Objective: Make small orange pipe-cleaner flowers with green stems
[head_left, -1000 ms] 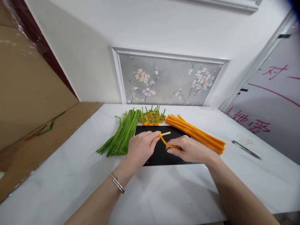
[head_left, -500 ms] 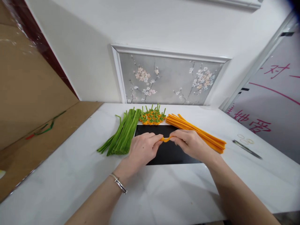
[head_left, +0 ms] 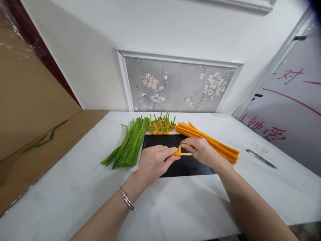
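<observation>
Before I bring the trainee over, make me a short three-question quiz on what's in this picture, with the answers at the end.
1. True or false: the slim metal tool lies to the right of the black mat.

2. Multiple choice: what does the left hand hold together with the pale stick?
a) a green strip
b) an orange strip
c) a rubber band

3. Fill in the blank: the cluster of small orange-and-green pieces sits between the orange bundle and another bundle, which is coloured ____.

Key: 1. True. 2. b. 3. Green.
</observation>
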The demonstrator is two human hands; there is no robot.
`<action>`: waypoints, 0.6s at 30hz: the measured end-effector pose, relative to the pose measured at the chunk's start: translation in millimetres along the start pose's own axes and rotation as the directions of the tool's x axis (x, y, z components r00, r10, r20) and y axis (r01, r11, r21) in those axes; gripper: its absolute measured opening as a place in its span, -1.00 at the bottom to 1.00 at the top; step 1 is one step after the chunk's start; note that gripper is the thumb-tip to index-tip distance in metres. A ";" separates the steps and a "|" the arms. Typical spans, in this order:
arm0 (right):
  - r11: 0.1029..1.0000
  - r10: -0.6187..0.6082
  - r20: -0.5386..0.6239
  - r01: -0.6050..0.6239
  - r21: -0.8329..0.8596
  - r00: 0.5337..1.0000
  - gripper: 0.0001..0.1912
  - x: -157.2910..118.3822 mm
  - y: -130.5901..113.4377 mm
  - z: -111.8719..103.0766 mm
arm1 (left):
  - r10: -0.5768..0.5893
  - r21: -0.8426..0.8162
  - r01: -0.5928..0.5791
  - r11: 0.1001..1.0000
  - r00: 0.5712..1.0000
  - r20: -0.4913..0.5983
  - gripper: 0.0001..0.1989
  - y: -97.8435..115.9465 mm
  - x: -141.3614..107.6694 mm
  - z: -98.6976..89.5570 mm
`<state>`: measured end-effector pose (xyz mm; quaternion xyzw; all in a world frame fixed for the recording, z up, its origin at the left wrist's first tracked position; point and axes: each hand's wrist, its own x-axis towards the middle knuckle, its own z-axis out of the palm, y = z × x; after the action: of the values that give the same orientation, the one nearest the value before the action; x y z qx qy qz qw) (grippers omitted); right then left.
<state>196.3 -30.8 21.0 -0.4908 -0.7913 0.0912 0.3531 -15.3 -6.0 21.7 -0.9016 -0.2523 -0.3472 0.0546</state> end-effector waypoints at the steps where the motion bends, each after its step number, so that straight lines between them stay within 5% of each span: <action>1: 1.000 0.016 0.038 -0.015 -0.012 0.999 -0.77 -0.6 -0.4 0.0 | -0.002 -0.009 0.002 1.000 1.000 -0.007 -0.82 -0.2 0.1 -0.3; 5: 0.996 0.061 0.168 -0.048 -0.080 0.984 -0.79 -2.5 -6.4 -1.3 | -0.013 -0.040 0.012 0.999 0.999 -0.033 -0.80 -1.4 -0.2 -0.4; 10: 0.987 -0.030 0.267 0.071 -0.145 0.963 -0.68 -4.5 -17.9 0.7 | -0.104 0.026 0.106 0.994 0.992 -0.075 -0.81 -5.2 -1.1 -0.4; 18: 0.981 -0.108 0.312 0.151 -0.118 0.944 -0.62 -8.5 -35.1 -8.4 | -0.163 0.042 0.162 0.986 0.986 0.020 -0.82 -10.5 -0.7 -1.3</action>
<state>179.1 -57.3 40.4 -0.4414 -0.8712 0.0862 0.1967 -21.8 2.5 21.5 -0.8806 -0.3326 -0.3350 0.0411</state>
